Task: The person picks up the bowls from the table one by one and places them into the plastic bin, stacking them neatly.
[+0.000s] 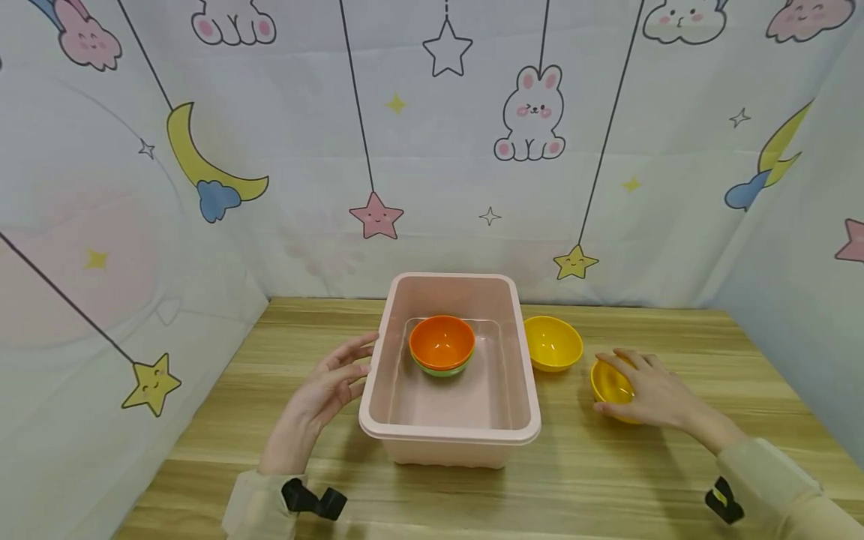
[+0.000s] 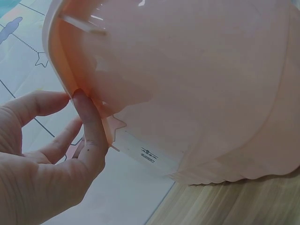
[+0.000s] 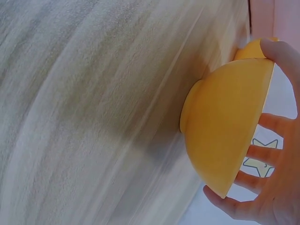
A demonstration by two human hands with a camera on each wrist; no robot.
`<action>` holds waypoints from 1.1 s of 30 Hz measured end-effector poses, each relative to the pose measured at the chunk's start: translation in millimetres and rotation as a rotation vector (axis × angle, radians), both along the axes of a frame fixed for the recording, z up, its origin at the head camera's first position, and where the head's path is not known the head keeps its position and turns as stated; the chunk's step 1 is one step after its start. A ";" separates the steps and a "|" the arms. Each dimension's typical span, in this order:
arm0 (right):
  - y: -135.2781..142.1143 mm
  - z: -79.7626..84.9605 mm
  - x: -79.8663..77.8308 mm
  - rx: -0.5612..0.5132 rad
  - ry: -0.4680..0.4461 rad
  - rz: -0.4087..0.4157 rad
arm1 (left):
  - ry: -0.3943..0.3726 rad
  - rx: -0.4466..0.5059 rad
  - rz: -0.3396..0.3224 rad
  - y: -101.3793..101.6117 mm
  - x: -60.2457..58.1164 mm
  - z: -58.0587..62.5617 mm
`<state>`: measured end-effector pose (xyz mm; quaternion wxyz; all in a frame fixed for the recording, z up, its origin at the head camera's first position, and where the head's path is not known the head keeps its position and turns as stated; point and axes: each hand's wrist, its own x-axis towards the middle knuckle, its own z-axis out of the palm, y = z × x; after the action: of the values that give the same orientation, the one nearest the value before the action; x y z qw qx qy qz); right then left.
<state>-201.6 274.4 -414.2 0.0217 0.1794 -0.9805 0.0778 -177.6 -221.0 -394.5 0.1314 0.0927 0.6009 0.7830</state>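
My right hand [image 1: 651, 394] spans the rim of a small yellow bowl [image 3: 225, 108], thumb on one side and fingertips on the other. The bowl is upright on the wood-grain table, right of the bin. My left hand [image 1: 331, 386] is at the left rim of a pale pink plastic bin [image 1: 448, 435]. In the left wrist view its thumb and fingers pinch the lip of that rim. Inside the bin, an orange bowl [image 1: 442, 341] is nested in a green bowl [image 1: 442, 373], of which only the edge shows.
Another yellow bowl [image 1: 553, 345] stands close against the bin's right side, between it and my right hand. Behind the wood-grain table [image 1: 324, 319] hangs a white cloth [image 1: 432, 150] printed with stars, moons and bunnies, which also encloses both sides.
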 end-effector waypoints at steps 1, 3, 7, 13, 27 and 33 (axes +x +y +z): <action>-0.2 -0.1 0.0 0.001 0.001 -0.003 | 0.000 -0.001 0.000 0.0 0.1 0.1; -0.8 0.1 0.1 0.001 0.005 -0.010 | 0.000 -0.003 0.001 0.1 0.4 0.3; -2.3 0.5 0.0 0.001 0.017 -0.020 | -0.002 -0.004 0.002 0.2 0.7 0.6; -2.4 -0.8 -1.1 0.006 0.024 -0.024 | 0.003 -0.011 0.000 0.1 0.5 0.5; -3.4 -1.2 -0.9 0.006 0.041 -0.028 | 0.012 -0.012 -0.006 0.1 0.7 0.6; -2.5 2.8 -0.9 -0.007 0.063 -0.022 | 0.012 -0.011 -0.005 0.5 0.3 1.0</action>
<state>-202.5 271.9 -411.4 0.0541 0.1709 -0.9809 0.0751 -177.3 -220.5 -393.5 0.1300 0.0982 0.6057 0.7788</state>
